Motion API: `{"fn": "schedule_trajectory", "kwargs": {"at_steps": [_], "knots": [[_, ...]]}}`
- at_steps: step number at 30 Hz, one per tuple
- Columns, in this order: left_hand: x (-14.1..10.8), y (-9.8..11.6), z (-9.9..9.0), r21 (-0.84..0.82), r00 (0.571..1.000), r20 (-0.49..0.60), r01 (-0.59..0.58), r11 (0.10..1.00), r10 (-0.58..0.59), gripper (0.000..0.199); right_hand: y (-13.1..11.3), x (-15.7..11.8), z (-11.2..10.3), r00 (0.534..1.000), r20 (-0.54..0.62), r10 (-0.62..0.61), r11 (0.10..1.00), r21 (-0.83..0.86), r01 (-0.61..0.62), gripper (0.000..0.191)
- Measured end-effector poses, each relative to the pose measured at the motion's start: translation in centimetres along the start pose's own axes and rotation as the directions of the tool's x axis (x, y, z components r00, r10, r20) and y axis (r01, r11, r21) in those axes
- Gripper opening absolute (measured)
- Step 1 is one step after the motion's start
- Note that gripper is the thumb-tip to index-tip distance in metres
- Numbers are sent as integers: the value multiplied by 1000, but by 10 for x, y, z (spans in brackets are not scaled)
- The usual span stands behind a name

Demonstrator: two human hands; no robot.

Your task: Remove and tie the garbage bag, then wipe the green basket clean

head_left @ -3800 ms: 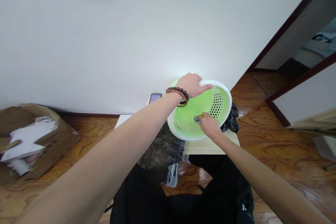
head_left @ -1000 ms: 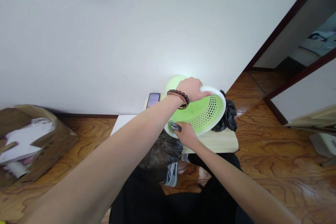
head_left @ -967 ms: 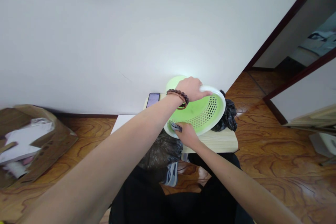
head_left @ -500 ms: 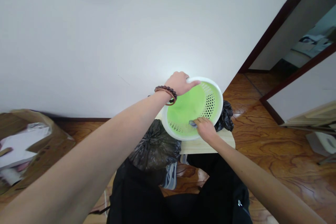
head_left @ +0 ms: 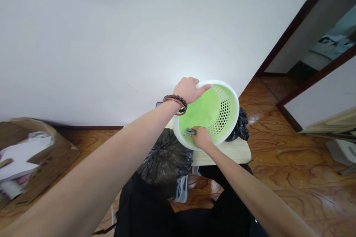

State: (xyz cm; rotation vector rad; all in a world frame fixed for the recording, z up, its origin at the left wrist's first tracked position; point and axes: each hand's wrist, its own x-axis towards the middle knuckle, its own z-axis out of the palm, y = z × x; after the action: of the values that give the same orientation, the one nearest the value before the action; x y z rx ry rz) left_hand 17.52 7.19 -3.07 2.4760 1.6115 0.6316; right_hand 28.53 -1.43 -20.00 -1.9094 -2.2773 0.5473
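A round plastic basket (head_left: pixel 198 109), green inside with a white rim and rows of holes, is tilted so that its inside faces me. My left hand (head_left: pixel 189 89) grips its upper left rim, thumb over the edge. Inside the basket, low on the left, my right hand (head_left: pixel 201 137) is closed on a small grey cloth (head_left: pixel 191 131), which lies against the perforated wall. Most of the cloth is hidden in the fingers. Under the basket is a pale wooden stool top (head_left: pixel 230 152).
A full black plastic bag (head_left: pixel 168 157) sits left of the basket, and another black bag (head_left: pixel 241 126) is at its right. A cardboard box (head_left: pixel 52 159) with papers stands on the wooden floor (head_left: pixel 294 155) at left. The white wall (head_left: pixel 116 44) rises close behind; a doorway opens at right.
My right hand has moved left with the cloth along the basket's inner wall. The basket has shifted slightly right in view, with my left hand still on its rim.
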Motion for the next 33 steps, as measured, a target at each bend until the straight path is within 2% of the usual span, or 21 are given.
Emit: {"fn": "schedule_trajectory", "kwargs": {"at_steps": [3, 5, 7, 10, 15, 18, 22, 25, 27, 30, 33], "knots": [[-2, -2, -2, 7, 1000, 3, 12, 1000, -12, 69, -4, -3, -5, 989, -1, -145, 989, -16, 144, 33], [-3, -1, -2, -3, 1000, 4, 14, 1000, -14, 69, 7, -5, -14, 970, 44, -238, 964, -112, 241, 32], [-3, 0, -1, -12, 1000, -3, 19, 1000, -19, 69, 23, -4, -25, 958, 83, -273, 922, -262, 285, 29], [-2, 2, 2, -11, 1000, -17, 23, 1000, -23, 67, 49, 0, -40, 964, 63, -258, 852, -456, 258, 24], [-3, 2, 3, -25, 1000, -22, 14, 1000, -14, 65, 74, 7, -53, 965, -58, -255, 815, -550, 182, 27], [-3, 2, 3, -29, 999, -21, 27, 999, -27, 65, 64, 4, -41, 973, -86, -212, 841, -524, 137, 27], [0, 5, 4, -35, 1000, 2, 18, 999, -18, 65, 24, -5, -12, 997, -57, -46, 949, -313, 25, 30], [2, 8, 5, -22, 998, 57, -16, 1000, 18, 65, -4, -11, 2, 998, -2, -58, 994, -97, 57, 31], [3, 9, 6, -17, 997, 73, -36, 999, 37, 65, -11, -15, 3, 994, -4, -107, 994, -29, 107, 31], [3, 11, 9, -15, 996, 64, -68, 998, 69, 66, -4, -19, -1, 982, 2, -191, 980, -64, 191, 33], [4, 12, 13, -21, 994, 63, -83, 996, 84, 66, 12, -17, -14, 967, 18, -253, 939, -236, 250, 31]]}}
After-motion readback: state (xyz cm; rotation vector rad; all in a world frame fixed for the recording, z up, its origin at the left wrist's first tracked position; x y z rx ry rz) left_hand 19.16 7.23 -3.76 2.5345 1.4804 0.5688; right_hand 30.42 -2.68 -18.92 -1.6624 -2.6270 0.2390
